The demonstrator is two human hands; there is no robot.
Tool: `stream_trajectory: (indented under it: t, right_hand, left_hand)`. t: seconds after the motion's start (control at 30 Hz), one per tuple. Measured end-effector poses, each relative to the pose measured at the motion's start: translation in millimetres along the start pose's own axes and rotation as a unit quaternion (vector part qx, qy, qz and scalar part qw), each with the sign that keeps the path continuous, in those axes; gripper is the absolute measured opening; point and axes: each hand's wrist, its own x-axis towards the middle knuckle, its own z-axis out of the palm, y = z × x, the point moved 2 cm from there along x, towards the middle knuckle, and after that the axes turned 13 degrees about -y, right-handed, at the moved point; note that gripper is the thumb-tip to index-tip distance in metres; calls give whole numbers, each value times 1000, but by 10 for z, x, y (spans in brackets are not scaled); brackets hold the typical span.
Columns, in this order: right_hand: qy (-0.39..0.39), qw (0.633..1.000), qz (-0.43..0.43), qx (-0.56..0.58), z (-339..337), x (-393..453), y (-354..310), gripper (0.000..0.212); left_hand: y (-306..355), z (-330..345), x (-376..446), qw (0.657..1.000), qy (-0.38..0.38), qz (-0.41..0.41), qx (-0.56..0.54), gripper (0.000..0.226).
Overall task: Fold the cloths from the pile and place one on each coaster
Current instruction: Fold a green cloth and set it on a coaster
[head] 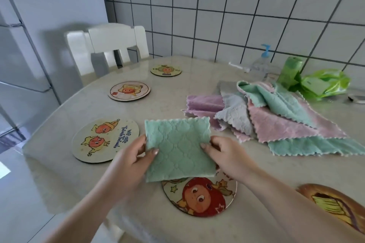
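I hold a folded green cloth (178,147) flat between both hands, above the near coaster (199,196), and it hides that coaster's far part. My left hand (134,161) pinches the cloth's left edge, thumb on top and the other fingers curled out of sight beneath. My right hand (221,153) grips the right edge the same way, thumb on top and the fingers under the cloth hidden. I cannot tell whether the cloth touches the coaster. The pile (272,114) lies on the counter (169,104) to the right, well apart from my hands: purple, grey, pink and green cloths overlapping, so how many there are is hard to say. Three more coasters sit to the left and farther back: a large one (105,140) just beside my left hand, a middle one (129,91) and a small far one (166,70), its picture too small to read. Another coaster (333,205) is cut off at the right edge. Behind the pile stand a blurred clear pump bottle (260,65) and a green bag (324,83). A white chair (110,45) stands at the far side.
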Motion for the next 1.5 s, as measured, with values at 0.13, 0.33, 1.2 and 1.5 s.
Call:
stream_trajectory:
  t: [0.13, 0.33, 1.2, 1.5]
  right_hand:
    - [-43, 997, 67, 19, -31, 198, 26, 30]
    - [-16, 994, 95, -50, -48, 400, 25, 43]
    - [-124, 944, 57, -301, 318, 628, -97, 56]
    - [-101, 939, 103, -312, 209, 488, 140, 65]
  left_hand:
    - [-91, -108, 242, 999, -10, -44, 1, 74]
    - [-209, -192, 492, 979, -11, -107, 175, 71]
    - [-191, 236, 646, 846, -124, -92, 510, 72]
    - [-236, 161, 601, 851, -119, -133, 494, 70]
